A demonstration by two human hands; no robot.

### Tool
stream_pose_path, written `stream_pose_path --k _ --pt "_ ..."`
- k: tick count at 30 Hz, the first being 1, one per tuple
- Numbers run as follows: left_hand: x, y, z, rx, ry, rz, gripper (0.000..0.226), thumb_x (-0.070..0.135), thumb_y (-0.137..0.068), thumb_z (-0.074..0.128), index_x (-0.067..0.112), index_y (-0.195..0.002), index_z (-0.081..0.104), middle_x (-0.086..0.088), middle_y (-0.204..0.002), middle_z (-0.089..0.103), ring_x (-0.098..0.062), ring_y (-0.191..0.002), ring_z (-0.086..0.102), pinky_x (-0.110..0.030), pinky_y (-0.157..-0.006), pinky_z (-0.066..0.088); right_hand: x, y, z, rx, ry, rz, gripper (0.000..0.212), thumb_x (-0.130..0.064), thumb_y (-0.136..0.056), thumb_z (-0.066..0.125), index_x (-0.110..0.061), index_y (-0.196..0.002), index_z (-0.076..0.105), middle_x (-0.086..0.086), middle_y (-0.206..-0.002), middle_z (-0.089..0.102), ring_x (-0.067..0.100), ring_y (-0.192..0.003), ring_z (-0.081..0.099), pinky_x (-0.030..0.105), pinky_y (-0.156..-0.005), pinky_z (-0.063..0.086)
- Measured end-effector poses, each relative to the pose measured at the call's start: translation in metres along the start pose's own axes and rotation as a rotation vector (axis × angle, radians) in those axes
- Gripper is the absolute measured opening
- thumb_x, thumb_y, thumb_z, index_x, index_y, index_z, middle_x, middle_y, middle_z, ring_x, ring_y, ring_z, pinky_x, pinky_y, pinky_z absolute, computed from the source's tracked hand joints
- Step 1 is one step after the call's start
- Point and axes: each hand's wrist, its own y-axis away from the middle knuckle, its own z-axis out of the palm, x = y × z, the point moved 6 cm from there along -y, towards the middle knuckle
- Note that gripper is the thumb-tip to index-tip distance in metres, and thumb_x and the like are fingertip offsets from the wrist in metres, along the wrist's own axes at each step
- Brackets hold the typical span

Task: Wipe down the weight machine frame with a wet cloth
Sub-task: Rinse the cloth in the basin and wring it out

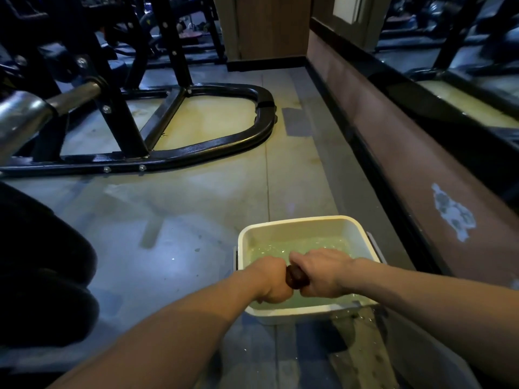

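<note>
Both hands, the left hand and right hand, are gripping the dark rolled cloth over the white tub of water, and are best twisting opposite ways until it is barely dripping, before reaching the black frame lying well apart.

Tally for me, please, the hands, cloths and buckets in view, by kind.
Hands: 2, the left hand and right hand, both gripping the cloth.
Cloths: 1, a dark cloth.
Buckets: 1, a white bucket of water.
Total: 4
</note>
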Motion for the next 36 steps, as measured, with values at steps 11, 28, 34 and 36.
stream_pose_path --k 11,28,34,36 --pt "0.013 -0.006 0.001 0.095 -0.209 0.169 0.046 0.031 -0.095 0.065 0.023 -0.136 0.045 -0.007 -0.117 0.057 -0.026 -0.098 0.058 -0.039 -0.086 0.052 0.029 -0.004 0.018 -0.027 -0.158 0.126 0.029 -0.039 -0.088 0.071 -0.028 -0.113 0.060 -0.001 -0.108 0.059 0.020 -0.095 0.060 0.036 -0.084 0.054" --pt "0.000 -0.037 0.040 -0.073 -0.104 0.098 0.052 0.019 -0.091 0.072 0.024 -0.138 0.051 -0.005 -0.118 0.064 -0.027 -0.107 0.062 -0.034 -0.090 0.053 0.032 -0.020 0.057 -0.282 0.042 0.151 0.016 -0.022 -0.095 0.064 -0.013 -0.107 0.070 0.006 -0.098 0.066 0.027 -0.095 0.065 0.031 -0.080 0.052" --pt "-0.006 -0.048 0.020 -0.104 0.418 -0.038 0.039 0.006 -0.092 0.065 0.019 -0.128 0.061 -0.010 -0.108 0.069 -0.025 -0.096 0.069 -0.031 -0.078 0.057 0.055 -0.028 0.036 -0.017 -0.492 0.272 0.023 -0.020 -0.091 0.064 -0.026 -0.113 0.060 0.000 -0.104 0.068 0.020 -0.100 0.063 0.036 -0.089 0.055" --pt "-0.009 -0.042 0.016 -0.221 0.660 -0.143 0.033 0.004 -0.093 0.062 0.014 -0.124 0.060 -0.014 -0.100 0.069 -0.020 -0.075 0.066 -0.027 -0.060 0.056 0.059 -0.022 0.028 0.111 -0.536 0.258 0.050 -0.026 -0.089 0.070 -0.025 -0.135 0.050 0.001 -0.124 0.064 0.018 -0.112 0.059 0.035 -0.098 0.052"
